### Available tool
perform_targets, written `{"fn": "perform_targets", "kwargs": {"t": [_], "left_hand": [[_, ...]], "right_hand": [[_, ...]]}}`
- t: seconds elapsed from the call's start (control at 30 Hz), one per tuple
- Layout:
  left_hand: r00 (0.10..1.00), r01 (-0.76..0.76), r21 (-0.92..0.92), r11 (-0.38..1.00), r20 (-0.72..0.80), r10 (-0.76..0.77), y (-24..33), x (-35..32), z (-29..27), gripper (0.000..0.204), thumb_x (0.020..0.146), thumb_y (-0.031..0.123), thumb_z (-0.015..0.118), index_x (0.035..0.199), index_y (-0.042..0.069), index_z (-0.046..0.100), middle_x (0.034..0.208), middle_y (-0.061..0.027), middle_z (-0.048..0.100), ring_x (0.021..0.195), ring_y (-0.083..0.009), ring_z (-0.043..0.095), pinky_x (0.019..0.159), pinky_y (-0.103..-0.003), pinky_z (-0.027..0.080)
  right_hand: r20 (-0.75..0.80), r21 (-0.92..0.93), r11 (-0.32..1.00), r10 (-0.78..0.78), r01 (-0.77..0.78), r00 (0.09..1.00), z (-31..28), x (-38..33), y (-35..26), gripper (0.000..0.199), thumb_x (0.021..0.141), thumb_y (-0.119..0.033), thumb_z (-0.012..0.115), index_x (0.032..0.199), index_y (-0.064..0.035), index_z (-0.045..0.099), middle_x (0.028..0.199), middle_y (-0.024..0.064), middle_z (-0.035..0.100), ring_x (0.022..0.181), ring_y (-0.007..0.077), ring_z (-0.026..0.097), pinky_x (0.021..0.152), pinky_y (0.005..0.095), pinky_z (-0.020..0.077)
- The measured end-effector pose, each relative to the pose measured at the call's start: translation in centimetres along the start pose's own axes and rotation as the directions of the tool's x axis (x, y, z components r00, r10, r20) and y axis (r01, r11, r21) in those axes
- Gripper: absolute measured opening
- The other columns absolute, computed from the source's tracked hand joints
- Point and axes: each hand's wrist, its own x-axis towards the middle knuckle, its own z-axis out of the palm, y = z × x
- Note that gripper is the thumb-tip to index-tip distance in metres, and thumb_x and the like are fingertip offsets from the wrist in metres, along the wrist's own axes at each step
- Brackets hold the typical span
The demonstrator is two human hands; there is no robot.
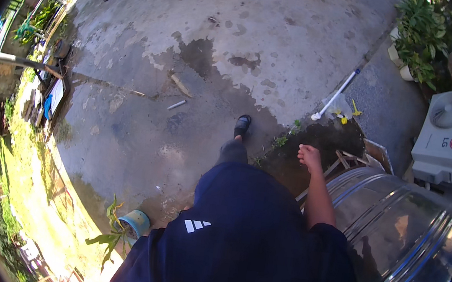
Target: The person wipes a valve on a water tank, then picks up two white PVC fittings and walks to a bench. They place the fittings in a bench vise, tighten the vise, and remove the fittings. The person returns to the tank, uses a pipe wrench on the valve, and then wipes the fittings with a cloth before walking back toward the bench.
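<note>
My right hand (309, 156) is out ahead of my right side, its fingers curled into a loose fist with nothing showing in them. Below it lies dark wet ground. The large ribbed metal tank (394, 232) stands close along my right forearm. My left hand does not show; my dark shirt and sleeve cover that side. Close to my left sleeve is a light blue pot (137, 223) with a long-leaved plant (110, 239). One foot in a black sandal (243, 125) is stretched forward on the concrete.
A white pole (337, 95) lies ahead on the right, beside yellow pieces (344, 120). A short grey pipe (176, 105) lies on the wet concrete (125, 141). An air-conditioner unit (446, 141) and potted plants (421, 38) stand at the right. Boards (55, 96) lean at the left.
</note>
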Motion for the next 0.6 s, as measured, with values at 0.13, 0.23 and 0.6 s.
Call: {"fn": "perform_targets", "kwargs": {"t": [0.13, 0.23, 0.6], "left_hand": [[1.000, 0.016, 0.219, 0.976, -0.003, -0.016, 10.1, 1.0, -2.8, 0.033, 0.095, 0.032, 0.064, 0.123, 0.014, 0.064, 0.095, -0.0026, 0.068, 0.080, -0.0192, 0.066, 0.067, -0.040, 0.052], [0.996, -0.066, 0.277, 0.959, -0.040, 0.080, 22.2, 1.7, -4.4, 0.032, 0.095, 0.034, 0.063, 0.121, 0.015, 0.064, 0.096, -0.0031, 0.068, 0.081, -0.0194, 0.066, 0.067, -0.041, 0.053], [0.762, -0.565, 0.420, 0.710, -0.065, 0.644, 77.3, -6.6, -4.6, 0.048, 0.095, 0.037, 0.066, 0.136, 0.014, 0.057, 0.108, -0.0042, 0.068, 0.090, -0.0165, 0.066, 0.071, -0.039, 0.052]], "right_hand": [[-0.064, 0.163, 0.940, 0.313, -0.299, 0.948, -1.8, 1.4, 4.0, 0.030, 0.095, -0.033, 0.068, 0.103, -0.0046, 0.066, 0.081, 0.0026, 0.065, 0.063, 0.0135, 0.063, 0.054, 0.0306, 0.0516], [-0.117, 0.113, 0.890, 0.453, -0.442, 0.884, -3.4, 0.7, 6.2, 0.029, 0.094, -0.035, 0.069, 0.093, -0.0067, 0.063, 0.076, 0.0016, 0.062, 0.057, 0.0140, 0.059, 0.050, 0.0333, 0.0491], [-0.236, 0.568, 0.744, 0.557, -0.352, 0.796, -2.2, 3.5, 5.1, 0.026, 0.097, -0.034, 0.065, 0.090, -0.0093, 0.062, 0.073, 0.0015, 0.059, 0.060, 0.0132, 0.061, 0.057, 0.0331, 0.0510]]}}
